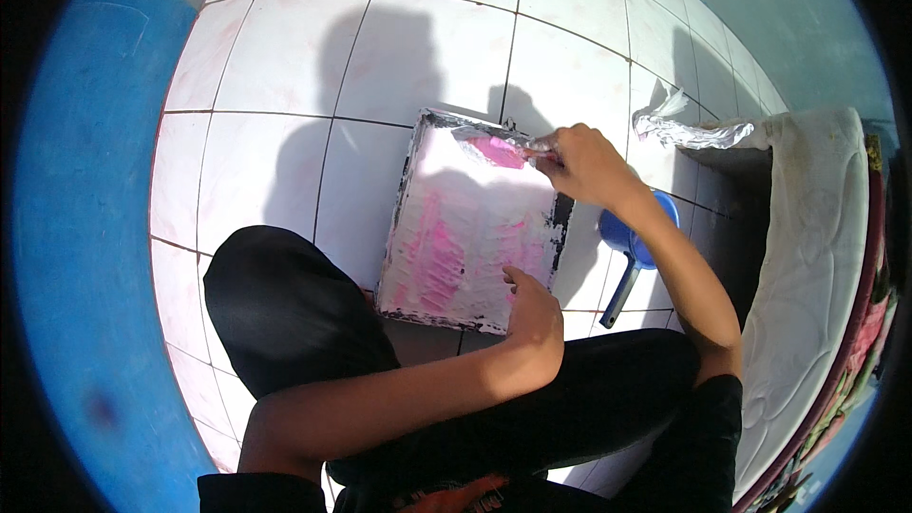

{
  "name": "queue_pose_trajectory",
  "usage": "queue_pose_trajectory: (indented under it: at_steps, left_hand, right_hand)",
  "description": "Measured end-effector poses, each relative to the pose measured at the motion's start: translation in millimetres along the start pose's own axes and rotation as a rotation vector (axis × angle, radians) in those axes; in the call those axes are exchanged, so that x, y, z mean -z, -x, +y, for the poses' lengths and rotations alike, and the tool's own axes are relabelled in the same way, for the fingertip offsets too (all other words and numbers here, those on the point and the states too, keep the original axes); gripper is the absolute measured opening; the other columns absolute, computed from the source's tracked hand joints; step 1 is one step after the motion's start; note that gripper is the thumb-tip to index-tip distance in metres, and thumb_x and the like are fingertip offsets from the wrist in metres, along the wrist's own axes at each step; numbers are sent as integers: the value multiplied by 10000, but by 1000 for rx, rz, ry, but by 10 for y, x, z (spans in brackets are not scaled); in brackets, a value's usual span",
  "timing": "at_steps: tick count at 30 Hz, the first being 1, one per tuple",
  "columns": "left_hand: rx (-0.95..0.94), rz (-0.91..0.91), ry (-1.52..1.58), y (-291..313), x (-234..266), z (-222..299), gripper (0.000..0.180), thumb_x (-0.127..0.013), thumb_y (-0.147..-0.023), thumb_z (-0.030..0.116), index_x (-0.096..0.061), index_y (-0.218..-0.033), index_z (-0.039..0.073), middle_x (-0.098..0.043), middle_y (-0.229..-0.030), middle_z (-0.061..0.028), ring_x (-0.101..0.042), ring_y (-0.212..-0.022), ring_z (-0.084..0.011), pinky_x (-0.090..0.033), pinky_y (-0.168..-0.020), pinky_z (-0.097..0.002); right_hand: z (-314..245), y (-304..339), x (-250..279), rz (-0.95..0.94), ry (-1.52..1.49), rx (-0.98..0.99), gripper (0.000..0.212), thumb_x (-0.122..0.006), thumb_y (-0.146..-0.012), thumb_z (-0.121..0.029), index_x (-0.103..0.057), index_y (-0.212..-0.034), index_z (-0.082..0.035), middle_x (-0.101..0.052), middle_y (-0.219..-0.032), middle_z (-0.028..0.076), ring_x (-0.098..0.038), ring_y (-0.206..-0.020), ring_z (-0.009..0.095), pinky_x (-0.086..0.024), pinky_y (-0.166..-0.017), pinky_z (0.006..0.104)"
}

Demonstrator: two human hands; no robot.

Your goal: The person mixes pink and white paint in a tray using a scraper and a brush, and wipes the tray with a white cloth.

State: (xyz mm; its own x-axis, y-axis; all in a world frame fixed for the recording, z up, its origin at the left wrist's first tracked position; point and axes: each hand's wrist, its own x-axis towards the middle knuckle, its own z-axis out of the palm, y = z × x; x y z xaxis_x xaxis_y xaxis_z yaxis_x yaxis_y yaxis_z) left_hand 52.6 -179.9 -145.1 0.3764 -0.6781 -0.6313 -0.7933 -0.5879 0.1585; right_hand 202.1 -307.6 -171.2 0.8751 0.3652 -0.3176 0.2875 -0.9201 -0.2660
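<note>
On the tiled floor in front of my crossed legs lies a shallow rectangular tray (382,302) with worn, dark-chipped edges. White and pink streaky paste (439,261) is spread over its inside, ridged in places. At the tray's far right corner, my right hand (581,163) is closed on a greyish tool whose pink-smeared end (499,152) touches the paste; its exact kind is unclear. My left hand (534,309) is over the near right side of the tray, index finger extended, holding nothing visible. Its other fingers are mostly hidden.
A blue dipper (650,255) with a dark handle rests on the floor right of the tray, partly behind my right forearm. Crumpled silvery wrapping (698,133) lies farther right, beside a pale mattress (807,256). A blue wall (90,228) bounds the left.
</note>
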Motion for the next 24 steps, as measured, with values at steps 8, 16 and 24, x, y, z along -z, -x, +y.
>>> queue_pose_trajectory:
  at_steps: [8, 16, 24]
  left_hand:
    - [-65, -37, 106, 22, 41, -50, 392, -538, -896, 319, -661, -1131, 30, -618, -1161, -210, -553, -1142, -362, -326, -1013, -549]
    - [-129, 9, -70, 208, 113, 37, 420, -544, -888, 265, -594, -1215, 6, -603, -1187, -219, -546, -1158, -366, -345, -1020, -554]
    - [-144, -6, -94, 303, 167, 89, 425, -551, -883, 265, -590, -1218, 7, -608, -1178, -207, -553, -1146, -349, -354, -1015, -525]
  right_hand:
    - [-125, 769, -491, -24, 160, 190, 553, -641, -830, -149, -489, -1361, -115, -556, -781, 134, -592, -563, 303, -519, -504, 387]
    - [-207, 1144, -1013, -210, 166, 200, 803, -677, -831, -236, -242, -1486, -74, -551, -869, 165, -619, -631, 256, -514, -484, 352]
    - [-465, 925, -798, -445, 84, 121, 769, -668, -824, -180, -260, -1453, -10, -583, -911, 214, -643, -687, 323, -529, -518, 385]
